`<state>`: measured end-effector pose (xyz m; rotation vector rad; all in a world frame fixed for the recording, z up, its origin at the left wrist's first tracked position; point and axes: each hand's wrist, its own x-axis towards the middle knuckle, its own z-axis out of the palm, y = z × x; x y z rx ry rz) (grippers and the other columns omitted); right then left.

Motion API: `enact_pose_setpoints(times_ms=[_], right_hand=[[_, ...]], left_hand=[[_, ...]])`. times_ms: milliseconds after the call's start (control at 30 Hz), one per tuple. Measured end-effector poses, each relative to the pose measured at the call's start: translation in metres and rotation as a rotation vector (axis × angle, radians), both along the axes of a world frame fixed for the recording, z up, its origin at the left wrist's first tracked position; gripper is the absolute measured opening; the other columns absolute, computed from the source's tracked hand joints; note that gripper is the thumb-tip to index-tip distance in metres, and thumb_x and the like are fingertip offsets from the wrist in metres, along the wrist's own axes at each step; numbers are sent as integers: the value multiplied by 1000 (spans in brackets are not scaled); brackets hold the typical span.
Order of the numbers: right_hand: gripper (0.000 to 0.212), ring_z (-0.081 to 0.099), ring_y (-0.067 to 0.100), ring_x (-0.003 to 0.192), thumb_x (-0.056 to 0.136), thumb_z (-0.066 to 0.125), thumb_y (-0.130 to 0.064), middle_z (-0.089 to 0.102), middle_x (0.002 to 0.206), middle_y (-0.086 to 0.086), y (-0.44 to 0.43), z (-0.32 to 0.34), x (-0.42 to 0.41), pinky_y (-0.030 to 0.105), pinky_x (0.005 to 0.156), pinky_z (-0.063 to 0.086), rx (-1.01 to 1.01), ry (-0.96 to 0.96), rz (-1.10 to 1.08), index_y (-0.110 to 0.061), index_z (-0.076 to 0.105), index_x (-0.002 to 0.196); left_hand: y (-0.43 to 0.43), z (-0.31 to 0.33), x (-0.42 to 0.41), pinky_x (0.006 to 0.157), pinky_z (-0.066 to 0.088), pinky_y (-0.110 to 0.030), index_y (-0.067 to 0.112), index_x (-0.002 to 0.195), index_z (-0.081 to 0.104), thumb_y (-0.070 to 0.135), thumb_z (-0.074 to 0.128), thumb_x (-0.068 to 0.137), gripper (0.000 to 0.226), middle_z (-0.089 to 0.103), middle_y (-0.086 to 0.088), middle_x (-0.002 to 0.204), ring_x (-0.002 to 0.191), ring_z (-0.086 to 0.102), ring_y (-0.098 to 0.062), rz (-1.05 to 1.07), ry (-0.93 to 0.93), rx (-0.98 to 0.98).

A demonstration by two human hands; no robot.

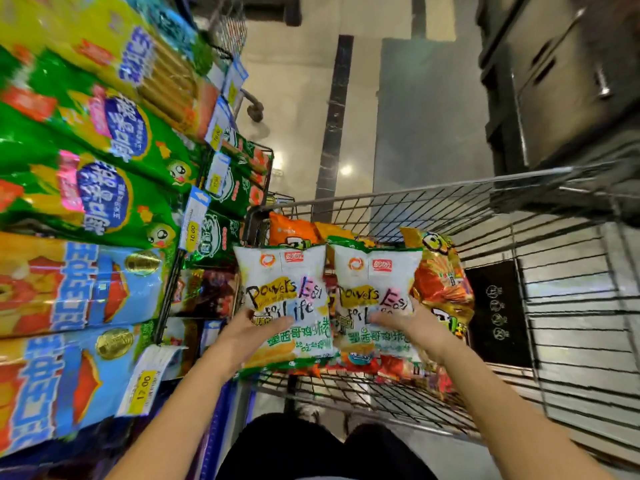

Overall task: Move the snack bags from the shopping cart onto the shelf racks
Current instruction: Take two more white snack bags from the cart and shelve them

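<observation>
Two white snack bags printed "Powers Easy for Life" are held up side by side over the wire shopping cart (485, 195). My left hand (249, 332) grips the left white bag (284, 292) by its lower part, thumb across the front. The right white bag (375, 296) is gripped the same way by my right hand (412, 327). Beneath and behind them, several orange and red snack bags (443, 289) lie in the cart. The shelf racks (166, 292) on the left are packed with green, yellow and blue snack packs.
Price tags (192, 230) hang along the shelf edges at the left. A second cart (249, 98) stands farther down the aisle. Dark cabinets (561, 81) line the right side. The tiled floor runs ahead between shelf and cabinets.
</observation>
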<state>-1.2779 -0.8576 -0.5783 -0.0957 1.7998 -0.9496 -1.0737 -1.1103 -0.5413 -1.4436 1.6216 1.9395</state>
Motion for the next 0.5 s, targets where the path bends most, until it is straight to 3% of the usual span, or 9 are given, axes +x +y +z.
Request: enact_pose_setpoints(times_ms=[100, 200, 300, 367, 433, 500], right_hand=[[100, 63, 14, 123, 55, 90, -73, 67, 133, -14, 35, 5, -3, 47, 111, 47, -30, 51, -42, -41, 52, 141], [63, 69, 1, 109, 74, 90, -47, 74, 116, -22, 45, 57, 11, 32, 103, 53, -59, 71, -64, -40, 60, 129], [43, 70, -5, 98, 83, 81, -33, 75, 111, -21, 59, 87, 18, 19, 93, 51, -102, 106, -149, -42, 59, 119], [40, 67, -5, 99, 88, 77, -34, 71, 111, -23, 68, 99, 18, 11, 82, 47, -131, 123, -206, -46, 53, 118], [50, 61, 4, 115, 88, 76, -50, 64, 120, -25, 76, 104, 17, 19, 94, 47, -150, 134, -239, -43, 48, 129], [84, 54, 11, 128, 75, 75, -72, 58, 135, -21, 82, 108, 15, 36, 112, 40, -141, 143, -235, -43, 38, 145]], left_hand=[[5, 18, -5, 111, 44, -39, 34, 115, 65, 32, 90, 77, 45, 75, 11, 112, 120, 65, -16, -82, 81, -6], [11, 33, -8, 109, 48, -40, 30, 133, 61, 49, 96, 63, 80, 76, 14, 116, 116, 68, -10, -189, 132, 32], [18, 38, -13, 88, 49, -27, 32, 128, 60, 41, 94, 65, 72, 76, 14, 110, 110, 67, -9, -202, 172, 28], [22, 40, -18, 87, 48, -29, 35, 120, 58, 46, 93, 66, 66, 69, 17, 106, 102, 63, -8, -222, 135, 6], [26, 41, -19, 103, 47, -39, 33, 135, 54, 73, 90, 50, 101, 66, 11, 126, 115, 61, -17, -238, 128, -12], [28, 36, -17, 117, 38, -49, 30, 154, 40, 93, 78, 33, 142, 49, 2, 155, 138, 50, -29, -237, 136, -3]])
